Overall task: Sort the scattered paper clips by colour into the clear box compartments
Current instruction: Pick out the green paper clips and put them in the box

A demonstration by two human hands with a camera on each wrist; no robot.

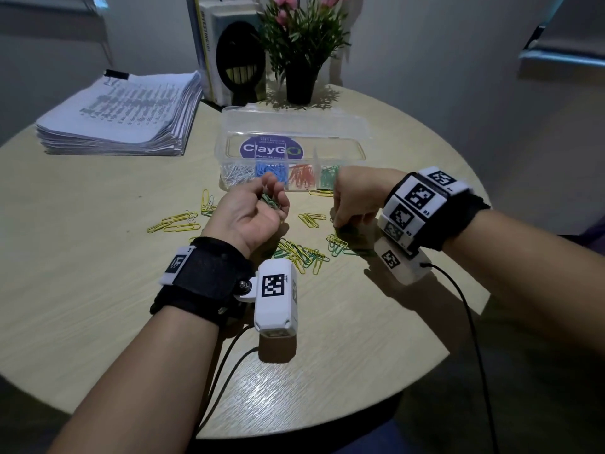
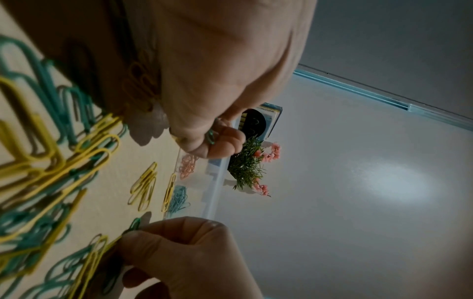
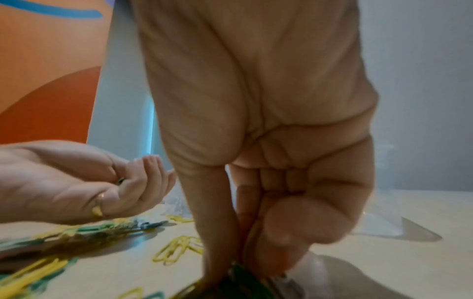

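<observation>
The left hand (image 1: pixel 252 209), palm up at frame centre, cups a small bunch of green clips (image 1: pixel 270 202) in its curled fingers. The right hand (image 1: pixel 355 199), just right of it, points down with thumb and fingertips pinching a green clip (image 1: pixel 343 228) on the table (image 1: pixel 98 290); the wrist view blurs that grip. Loose yellow clips (image 1: pixel 173 222) lie left of the hands, long axes mostly running left to right, and a mixed green-and-yellow heap (image 1: pixel 302 253) sits below, between the wrists. Behind the hands stands the clear box (image 1: pixel 357 149), its lid raised at the back, with four filled compartments left to right: white, blue, red, green. The right hand hides part of the green one. Upper left lies one paper stack (image 1: pixel 124 116); a plant (image 1: pixel 301 44) and books (image 1: pixel 212 44) stand at top centre.
</observation>
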